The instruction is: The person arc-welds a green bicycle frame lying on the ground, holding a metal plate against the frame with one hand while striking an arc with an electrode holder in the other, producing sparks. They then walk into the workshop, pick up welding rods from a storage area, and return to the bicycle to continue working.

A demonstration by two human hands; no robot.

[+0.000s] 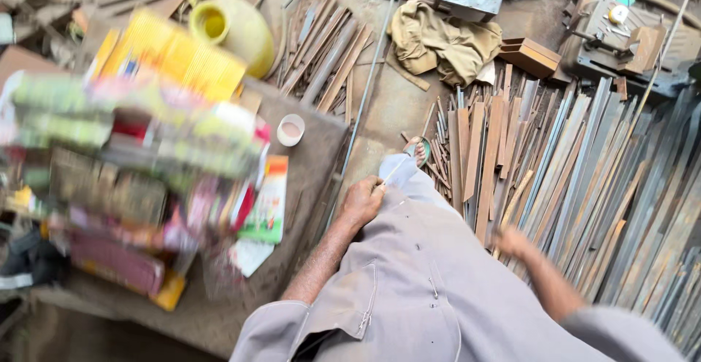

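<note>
My left hand (361,201) rests on my grey-clothed knee (409,260), fingers closed around a thin pale stick (395,171) that points up toward my sandalled foot (418,150). A long thin metal rod (374,70) runs past this hand up the floor. My right hand (514,243) is blurred, hovering at the near ends of a wide spread of flat wooden and metal strips (569,172) laid side by side on the ground. Whether it grips one of them cannot be made out.
On the left, a board (314,165) carries blurred stacks of colourful packets (139,158) and a small white cup (290,130). Behind it are a yellow jug (234,26), more wooden slats (325,48), a khaki cloth (445,41), a small wooden box (531,57) and a machine (621,37).
</note>
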